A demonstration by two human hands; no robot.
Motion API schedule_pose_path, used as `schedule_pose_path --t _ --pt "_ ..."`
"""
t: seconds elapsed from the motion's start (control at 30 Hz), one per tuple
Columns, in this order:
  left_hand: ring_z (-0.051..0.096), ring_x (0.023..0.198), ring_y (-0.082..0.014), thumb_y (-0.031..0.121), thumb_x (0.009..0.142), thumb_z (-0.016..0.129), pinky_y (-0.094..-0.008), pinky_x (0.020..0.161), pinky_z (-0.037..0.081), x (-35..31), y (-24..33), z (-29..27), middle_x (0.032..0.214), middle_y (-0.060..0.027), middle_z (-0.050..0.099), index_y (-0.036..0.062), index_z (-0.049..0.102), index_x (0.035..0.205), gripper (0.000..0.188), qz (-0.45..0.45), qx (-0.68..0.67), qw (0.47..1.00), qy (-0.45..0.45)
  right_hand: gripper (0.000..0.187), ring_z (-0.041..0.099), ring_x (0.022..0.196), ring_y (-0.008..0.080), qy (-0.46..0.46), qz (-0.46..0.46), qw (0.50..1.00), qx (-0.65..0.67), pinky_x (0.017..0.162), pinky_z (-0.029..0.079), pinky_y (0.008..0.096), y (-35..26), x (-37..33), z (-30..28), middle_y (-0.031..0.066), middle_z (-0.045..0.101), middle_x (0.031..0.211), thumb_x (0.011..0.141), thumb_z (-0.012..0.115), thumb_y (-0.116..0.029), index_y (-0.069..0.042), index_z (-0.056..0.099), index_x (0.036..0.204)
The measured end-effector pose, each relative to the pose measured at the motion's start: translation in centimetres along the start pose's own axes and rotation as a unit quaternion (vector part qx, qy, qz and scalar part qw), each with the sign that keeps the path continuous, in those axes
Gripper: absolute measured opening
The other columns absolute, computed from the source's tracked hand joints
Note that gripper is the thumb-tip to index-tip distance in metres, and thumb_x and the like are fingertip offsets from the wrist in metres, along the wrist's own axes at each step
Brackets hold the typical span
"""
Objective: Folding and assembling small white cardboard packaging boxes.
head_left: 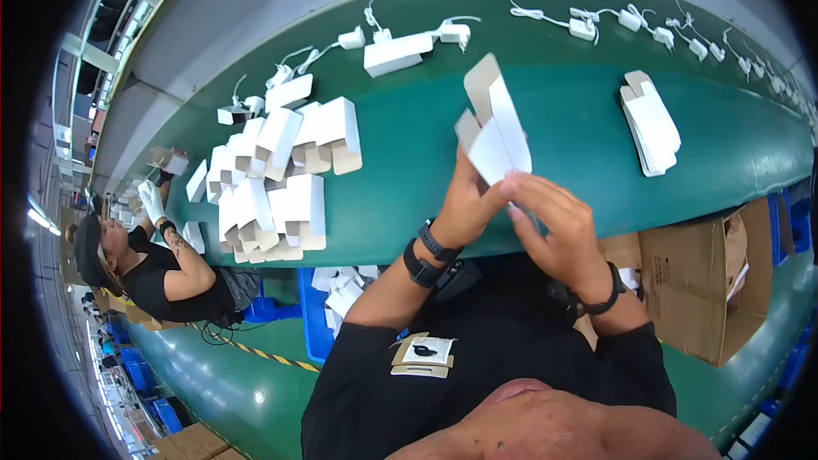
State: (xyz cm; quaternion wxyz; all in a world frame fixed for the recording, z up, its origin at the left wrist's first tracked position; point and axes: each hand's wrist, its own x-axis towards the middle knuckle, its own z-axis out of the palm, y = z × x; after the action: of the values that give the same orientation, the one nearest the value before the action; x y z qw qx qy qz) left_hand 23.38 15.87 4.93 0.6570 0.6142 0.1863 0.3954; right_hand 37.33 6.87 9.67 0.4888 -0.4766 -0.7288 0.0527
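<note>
Over the smooth green table point(575, 115), left grip point(467, 207) and right grip point(559, 223) clasp an angular, open-flapped white cardboard box point(501, 143).

One head-worn fisheye view looks down from close above the green bench point(571, 119)

The green table point(417, 140) carries open white boxes point(277, 138) clustered on its left half, white chargers point(582, 30) with cables along its far edge, and stacked flattened white cartons point(653, 125) toward its right end.
</note>
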Motion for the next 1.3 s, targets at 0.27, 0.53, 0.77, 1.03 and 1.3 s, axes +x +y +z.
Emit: schedule_pose_path --t 0.27,0.53,0.77,1.03,1.3 --pt "0.044 0.130 -0.0265 0.042 0.084 0.071 -0.0409 0.109 0.035 -1.4 0.9 0.9 0.140 -0.0151 0.045 0.0049 0.026 0.148 0.087 0.017 -0.145 0.989 0.012 0.027 0.070 0.088 0.0281 -0.030 0.015 0.998 0.056 0.080 0.054 0.0352 -0.4 0.4 -1.5 0.0156 0.070 0.098 0.081 0.069 -0.003 0.000 0.063 0.107" --pt "0.045 0.130 -0.0251 0.038 0.087 0.067 -0.0404 0.106 0.037 -3.7 2.2 0.4 0.140 -0.0145 0.044 0.0064 0.025 0.149 0.082 -0.047 -0.171 0.967 -0.180 0.027 0.062 0.067 0.0093 -0.316 0.289 0.889 0.164 0.067 0.050 0.0287 2.1 4.1 -7.5 0.0046 0.065 0.078 0.085 0.070 -0.007 -0.004 0.054 0.106" --pt "0.048 0.124 -0.0224 0.023 0.093 0.060 -0.0383 0.101 0.041 -4.1 4.0 1.1 0.139 -0.0156 0.043 0.0110 0.022 0.148 0.068 -0.002 -0.038 0.999 -0.017 0.026 0.061 0.091 0.0134 -0.012 0.258 0.902 0.346 0.079 0.047 0.0252 1.0 1.9 -3.9 0.0105 0.065 0.104 0.085 0.070 -0.008 -0.001 0.058 0.106" --pt "0.056 0.108 -0.0196 0.017 0.095 0.058 -0.0351 0.091 0.047 -4.7 -1.0 0.3 0.133 -0.0184 0.047 0.0124 0.018 0.142 0.061 -0.057 -0.060 0.993 -0.080 0.024 0.061 0.103 0.0219 -0.011 0.272 0.902 0.336 0.091 0.047 0.0330 3.6 -3.1 -1.1 0.0157 0.062 0.118 0.091 0.064 -0.016 0.002 0.064 0.107" --pt "0.057 0.113 -0.0264 0.012 0.094 0.061 -0.0378 0.093 0.049 -4.8 1.7 1.7 0.130 -0.0249 0.051 0.0159 0.009 0.145 0.074 -0.017 -0.154 0.988 0.023 0.017 0.064 0.106 0.0278 0.029 0.092 0.959 0.266 0.093 0.049 0.0378 1.6 -0.5 -0.9 0.0179 0.066 0.113 0.091 0.065 -0.015 0.001 0.070 0.094"
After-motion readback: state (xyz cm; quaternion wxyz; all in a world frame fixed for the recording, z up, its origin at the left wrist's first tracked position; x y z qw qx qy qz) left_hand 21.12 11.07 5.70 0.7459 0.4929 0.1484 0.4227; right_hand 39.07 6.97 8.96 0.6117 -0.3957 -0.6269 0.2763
